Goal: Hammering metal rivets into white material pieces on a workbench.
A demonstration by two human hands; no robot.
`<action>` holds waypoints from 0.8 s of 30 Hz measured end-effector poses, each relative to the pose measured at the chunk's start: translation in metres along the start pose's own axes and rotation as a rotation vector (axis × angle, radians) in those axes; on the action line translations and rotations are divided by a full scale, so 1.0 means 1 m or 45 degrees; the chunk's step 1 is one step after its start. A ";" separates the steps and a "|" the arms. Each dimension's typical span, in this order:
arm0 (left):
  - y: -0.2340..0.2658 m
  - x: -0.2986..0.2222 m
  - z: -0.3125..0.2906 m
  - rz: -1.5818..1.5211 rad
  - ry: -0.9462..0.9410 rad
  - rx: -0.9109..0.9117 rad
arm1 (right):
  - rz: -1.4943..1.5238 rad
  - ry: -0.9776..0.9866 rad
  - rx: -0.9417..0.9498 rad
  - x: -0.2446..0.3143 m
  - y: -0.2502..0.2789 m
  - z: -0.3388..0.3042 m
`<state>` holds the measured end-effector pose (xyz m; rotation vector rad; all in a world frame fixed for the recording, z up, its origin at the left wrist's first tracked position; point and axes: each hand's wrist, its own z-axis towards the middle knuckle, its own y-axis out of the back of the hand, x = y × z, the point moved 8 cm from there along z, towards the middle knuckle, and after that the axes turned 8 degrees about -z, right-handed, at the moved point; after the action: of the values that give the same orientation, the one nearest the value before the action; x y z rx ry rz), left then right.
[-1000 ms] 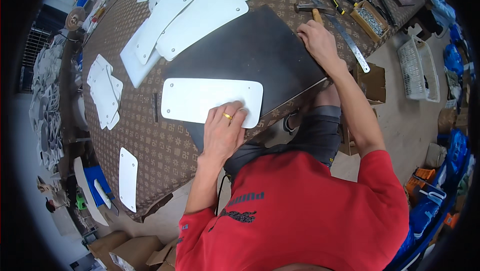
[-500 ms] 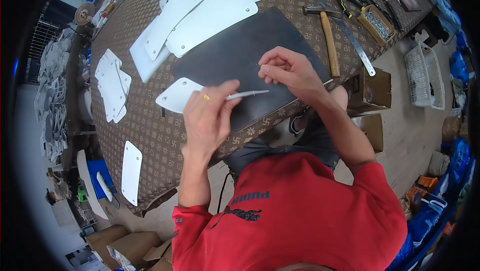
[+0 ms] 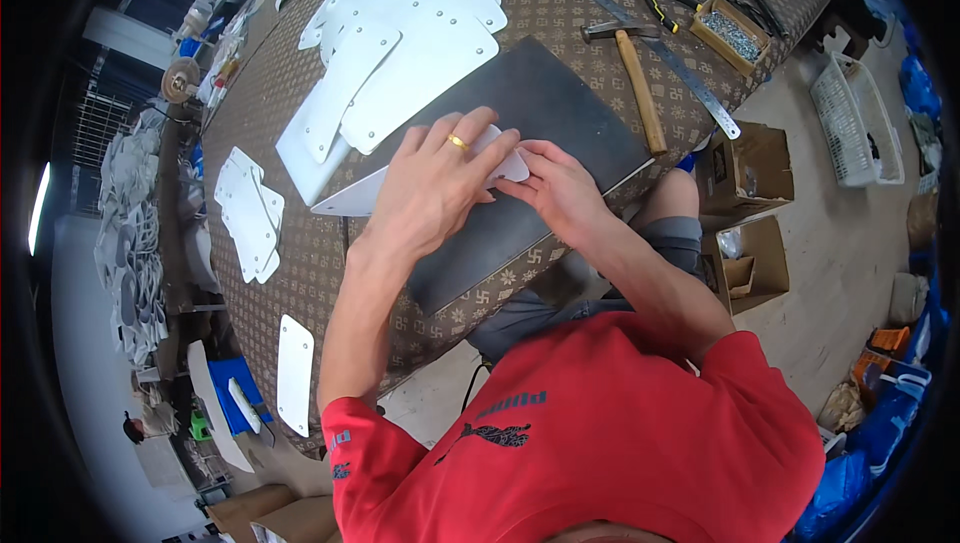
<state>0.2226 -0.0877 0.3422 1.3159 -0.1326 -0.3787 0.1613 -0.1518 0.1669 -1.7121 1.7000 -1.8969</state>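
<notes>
A white sheet panel (image 3: 346,197) with rounded corners is tilted up above a dark flat board (image 3: 560,93) on the table. My left hand (image 3: 435,178), a gold ring on one finger, is closed over the panel's middle from above and hides much of it. My right hand (image 3: 558,193) pinches the panel's right end between thumb and fingers. Whether a small part sits in that pinch is hidden. Beyond the hands lies a large pile of white panels (image 3: 410,68) with small metal studs near their edges.
A wooden-handled hammer (image 3: 640,93) and a steel ruler (image 3: 700,93) lie right of the board. Past them are a small box of metal pieces (image 3: 728,38) and pliers (image 3: 660,11). More panels (image 3: 245,215) and a single panel (image 3: 295,373) lie left. Cardboard boxes (image 3: 745,178) stand on the floor.
My right hand, earlier apart with its fingertips pinched, has come left to the panel's end. My left hand has turned the panel and reaches further over it. The whole view has shifted slightly.
</notes>
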 end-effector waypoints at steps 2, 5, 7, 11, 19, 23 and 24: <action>0.005 -0.005 0.007 0.168 -0.072 -0.046 | 0.026 0.039 0.040 0.006 -0.006 -0.001; 0.013 -0.012 0.011 0.328 -0.163 -0.070 | -0.105 0.174 0.074 0.026 -0.025 -0.016; 0.017 -0.020 0.011 0.463 -0.268 -0.076 | -0.139 0.202 0.107 0.038 -0.033 -0.021; 0.030 -0.035 0.004 0.501 -0.327 -0.137 | -0.241 0.234 0.171 0.050 -0.049 -0.031; 0.043 -0.046 -0.005 0.526 -0.213 0.019 | -0.417 0.221 0.215 0.061 -0.067 -0.046; 0.065 -0.047 -0.017 0.517 -0.244 -0.063 | -0.613 0.303 0.233 0.070 -0.074 -0.053; 0.066 -0.045 -0.019 0.522 -0.245 -0.057 | -0.698 0.375 0.235 0.073 -0.077 -0.055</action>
<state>0.1998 -0.0411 0.4062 1.1717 -0.5430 -0.1559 0.1373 -0.1352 0.2828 -2.0539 1.1370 -2.5502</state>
